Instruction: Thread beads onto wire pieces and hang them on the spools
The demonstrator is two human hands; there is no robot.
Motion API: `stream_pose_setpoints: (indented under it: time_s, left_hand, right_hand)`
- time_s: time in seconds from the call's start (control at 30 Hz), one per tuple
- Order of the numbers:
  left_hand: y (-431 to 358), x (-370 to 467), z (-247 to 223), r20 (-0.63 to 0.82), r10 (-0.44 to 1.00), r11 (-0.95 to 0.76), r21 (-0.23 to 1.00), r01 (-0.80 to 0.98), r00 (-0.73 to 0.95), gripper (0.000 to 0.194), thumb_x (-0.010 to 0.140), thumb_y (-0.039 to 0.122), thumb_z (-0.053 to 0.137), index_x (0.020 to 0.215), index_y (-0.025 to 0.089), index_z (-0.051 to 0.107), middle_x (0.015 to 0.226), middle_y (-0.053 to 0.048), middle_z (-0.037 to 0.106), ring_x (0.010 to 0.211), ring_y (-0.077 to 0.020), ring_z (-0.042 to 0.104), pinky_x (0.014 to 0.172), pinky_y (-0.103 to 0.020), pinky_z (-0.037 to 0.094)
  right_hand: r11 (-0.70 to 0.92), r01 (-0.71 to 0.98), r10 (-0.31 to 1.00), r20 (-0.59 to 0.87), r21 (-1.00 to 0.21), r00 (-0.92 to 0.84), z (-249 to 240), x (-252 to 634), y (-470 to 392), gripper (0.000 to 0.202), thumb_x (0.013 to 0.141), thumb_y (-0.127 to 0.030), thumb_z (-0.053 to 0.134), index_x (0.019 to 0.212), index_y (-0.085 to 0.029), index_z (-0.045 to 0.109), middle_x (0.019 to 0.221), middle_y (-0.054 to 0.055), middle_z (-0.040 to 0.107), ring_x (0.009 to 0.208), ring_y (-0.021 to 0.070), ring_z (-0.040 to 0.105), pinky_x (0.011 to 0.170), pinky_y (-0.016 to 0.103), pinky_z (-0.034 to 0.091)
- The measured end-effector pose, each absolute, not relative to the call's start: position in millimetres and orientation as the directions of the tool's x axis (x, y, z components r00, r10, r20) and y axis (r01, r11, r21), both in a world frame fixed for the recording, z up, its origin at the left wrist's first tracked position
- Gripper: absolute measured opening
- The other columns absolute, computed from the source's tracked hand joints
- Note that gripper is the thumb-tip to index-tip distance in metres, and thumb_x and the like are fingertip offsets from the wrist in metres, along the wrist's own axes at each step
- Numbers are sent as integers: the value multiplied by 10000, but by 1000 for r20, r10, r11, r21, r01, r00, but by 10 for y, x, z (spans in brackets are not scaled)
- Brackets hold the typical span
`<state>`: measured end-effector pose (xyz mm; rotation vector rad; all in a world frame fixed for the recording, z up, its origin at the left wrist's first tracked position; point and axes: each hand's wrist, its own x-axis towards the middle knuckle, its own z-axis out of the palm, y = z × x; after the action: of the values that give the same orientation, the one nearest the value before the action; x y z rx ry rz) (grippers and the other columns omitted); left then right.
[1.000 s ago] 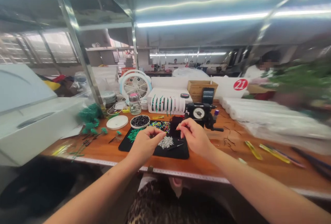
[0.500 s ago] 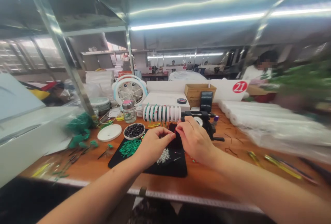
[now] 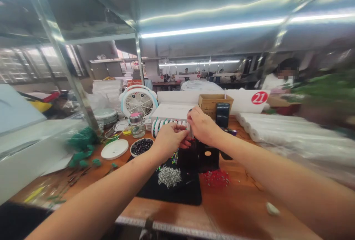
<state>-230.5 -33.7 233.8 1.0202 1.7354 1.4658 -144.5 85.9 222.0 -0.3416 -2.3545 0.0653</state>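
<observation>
My left hand [image 3: 172, 136] is closed in a pinch at the front of the row of white spools [image 3: 159, 124]; what its fingertips hold is too small to make out. Right beside it, my right hand [image 3: 201, 121] reaches to the spools' right end with bent fingers pressed together, their tips partly hidden. Below my hands a black mat [image 3: 177, 194] carries a pile of small silvery pieces [image 3: 169, 176] and some coloured beads [image 3: 174, 156]. Red pieces with pale tips [image 3: 216, 178] lie on the wood to the mat's right. A dish of dark beads [image 3: 141, 146] stands left of my left hand.
A white lid [image 3: 114, 149], a glass jar [image 3: 137, 125] and a fan [image 3: 139, 103] stand at the left. Behind are a cardboard box [image 3: 215, 103] and a dark stand [image 3: 222, 114]. Wrapped white rolls [image 3: 274, 129] lie at the right. Another person [image 3: 280, 77] sits beyond them.
Both my hands have moved up and away, from over the mat to the spools. The silvery pile and the red pieces now show more fully. The view has shifted slightly.
</observation>
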Motion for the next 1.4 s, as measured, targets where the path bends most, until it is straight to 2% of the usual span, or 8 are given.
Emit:
stream_pose_setpoints:
  time_s: [0.3, 0.8, 1.13, 1.4]
  left_hand:
    - [-384, -2301, 1853, -106, 837, 146, 989, 32, -538, 84, 806, 115, 544, 725, 117, 566, 586, -20, 639, 460, -104, 608, 426, -201, 491]
    - [-342, -2307, 1786, -82, 843, 117, 993, 33, -531, 97, 813, 128, 540, 723, 115, 576, 582, -12, 633, 452, -92, 596, 414, -182, 485]
    - [-294, -2330, 1756, -59, 826, 130, 988, 87, -561, 137, 807, 115, 547, 673, 122, 577, 552, -1, 626, 424, -92, 585, 401, -186, 483]
    - [-301, -2325, 1765, -57, 829, 122, 989, 80, -557, 126, 807, 108, 538, 690, 126, 583, 549, 6, 626, 429, -95, 587, 423, -201, 491]
  right_hand:
    - [963, 255, 247, 663, -86, -706, 2244, -1461, 865, 87, 855, -88, 429, 863, -134, 502, 921, 94, 498, 760, 184, 526, 719, 315, 455]
    - [958, 278, 252, 655, -66, -713, 2255, -1455, 849, 106, 853, -77, 418, 870, -131, 508, 924, 101, 517, 757, 186, 530, 716, 305, 451]
    - [967, 251, 169, 620, 46, -766, 2256, -1431, 868, 219, 851, -61, 388, 965, -152, 551, 947, 68, 569, 756, 172, 560, 659, 265, 416]
    - [964, 239, 131, 572, 117, -810, 2286, -1412, 882, 272, 818, -36, 383, 985, -158, 559, 878, 55, 578, 727, 172, 549, 613, 263, 367]
